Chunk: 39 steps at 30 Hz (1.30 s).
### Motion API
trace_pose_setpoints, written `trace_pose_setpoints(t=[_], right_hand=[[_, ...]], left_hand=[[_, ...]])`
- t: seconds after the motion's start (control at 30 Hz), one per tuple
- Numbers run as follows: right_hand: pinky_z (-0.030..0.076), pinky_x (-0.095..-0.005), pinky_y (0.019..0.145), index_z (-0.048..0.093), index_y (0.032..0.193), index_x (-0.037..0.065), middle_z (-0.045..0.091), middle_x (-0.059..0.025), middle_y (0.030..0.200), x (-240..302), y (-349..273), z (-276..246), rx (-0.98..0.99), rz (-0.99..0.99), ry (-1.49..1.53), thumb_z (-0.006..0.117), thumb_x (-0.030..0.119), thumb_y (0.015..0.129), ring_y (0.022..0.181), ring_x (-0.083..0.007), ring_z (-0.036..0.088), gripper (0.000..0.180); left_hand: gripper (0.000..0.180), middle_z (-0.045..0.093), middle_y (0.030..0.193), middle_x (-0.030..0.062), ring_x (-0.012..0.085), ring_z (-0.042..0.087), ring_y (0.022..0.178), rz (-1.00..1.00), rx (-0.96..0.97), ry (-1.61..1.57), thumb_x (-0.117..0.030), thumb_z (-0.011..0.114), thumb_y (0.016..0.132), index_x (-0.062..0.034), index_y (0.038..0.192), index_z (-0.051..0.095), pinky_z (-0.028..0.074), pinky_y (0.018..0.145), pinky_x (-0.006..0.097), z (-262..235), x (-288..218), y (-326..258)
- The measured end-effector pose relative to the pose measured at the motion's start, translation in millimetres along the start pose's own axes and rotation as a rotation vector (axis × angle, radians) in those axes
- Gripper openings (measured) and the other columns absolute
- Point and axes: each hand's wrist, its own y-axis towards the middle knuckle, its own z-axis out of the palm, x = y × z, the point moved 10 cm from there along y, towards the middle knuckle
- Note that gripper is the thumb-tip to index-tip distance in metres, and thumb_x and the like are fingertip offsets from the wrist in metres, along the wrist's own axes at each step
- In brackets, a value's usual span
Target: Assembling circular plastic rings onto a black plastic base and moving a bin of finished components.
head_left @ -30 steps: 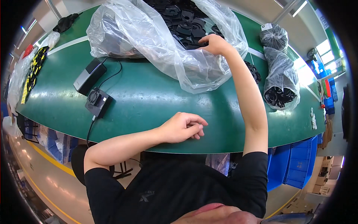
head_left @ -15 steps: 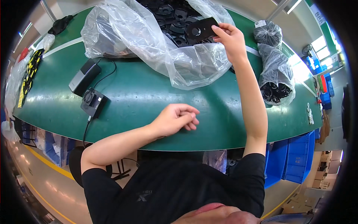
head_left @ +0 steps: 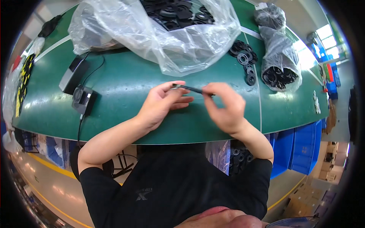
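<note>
A flat black plastic plate (head_left: 194,89) is held above the green table, turned nearly edge-on. Its right end is pinched in my right hand (head_left: 227,108), which is somewhat blurred. At the other end, the fingers of my left hand (head_left: 161,102) curve around the plate, with the thumb close beneath it. Behind my hands lies a large clear plastic bag (head_left: 190,53), its mouth spread wide over many black plastic parts (head_left: 171,13).
Black rings (head_left: 243,57) lie loose right of the big bag. Farther right, another bag (head_left: 279,62) holds black parts. Two dark box-shaped devices (head_left: 84,99) with cables sit at left on the green table (head_left: 125,102). Blue bins (head_left: 302,148) stand below the right edge.
My right hand has brought the black plate from over the big bag down toward me. My left hand has risen to meet the plate's left end. The loose rings are now uncovered.
</note>
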Motion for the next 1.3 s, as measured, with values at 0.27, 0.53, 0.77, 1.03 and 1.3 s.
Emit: trace_pose_setpoints(t=[0.27,0.53,0.77,1.03,1.3], right_hand=[[0.051,-0.032,0.065,0.061,0.08,0.004,0.06,-0.0066,0.084,49.9,-26.6,25.7,0.126,-0.459,-0.197,0.066,0.012,0.065,0.077,-0.0232,0.061,0.019],[0.048,-0.0352,0.063,0.065,0.08,0.004,0.061,-0.0096,0.078,-122.1,-35.9,-88.0,-0.054,0.495,-0.494,0.069,0.017,0.073,0.073,-0.0263,0.061,0.016],[0.048,-0.0388,0.063,0.064,0.086,0.006,0.061,-0.0077,0.083,-157.7,-61.2,-94.3,0.074,0.658,-0.864,0.067,0.025,0.076,0.073,-0.0276,0.06,0.021],[0.047,-0.0402,0.06,0.061,0.089,0.006,0.06,-0.0075,0.081,-164.4,-63.6,-88.4,0.084,0.589,-0.763,0.063,0.022,0.08,0.072,-0.0294,0.06,0.019],[0.045,-0.0272,0.055,0.061,0.087,-0.001,0.059,-0.0109,0.073,-80.8,-36.8,-68.8,-0.12,0.55,-0.159,0.06,0.005,0.081,0.06,-0.0217,0.057,0.008]], left_hand=[[0.026,0.06,0.104,0.0084,0.0177,0.06,0.092,-0.1,-0.018,-0.11,-0.021,0.048,0.093,-0.003,0.111,0.052,0.049,0.083,0.034,0.6,9.6,-2.4],[0.021,0.06,0.1,0.0069,0.014,0.061,0.086,-0.099,-0.095,0.057,-0.014,0.05,0.091,-0.003,0.11,0.053,0.053,0.074,0.032,-9.9,10.0,-0.5],[0.022,0.059,0.102,0.0075,0.0139,0.061,0.086,-0.142,-0.063,0.073,-0.013,0.05,0.091,-0.0034,0.111,0.051,0.053,0.074,0.033,-4.8,12.9,-0.1],[0.024,0.06,0.101,0.0073,0.0155,0.062,0.087,-0.163,-0.026,0.053,-0.018,0.044,0.094,-0.0043,0.111,0.052,0.053,0.075,0.033,-4.2,17.6,1.1],[0.032,0.06,0.108,0.0085,0.0168,0.062,0.092,-0.184,0.034,0.023,-0.022,0.042,0.095,-0.0027,0.119,0.049,0.051,0.079,0.031,1.7,23.6,0.2]])
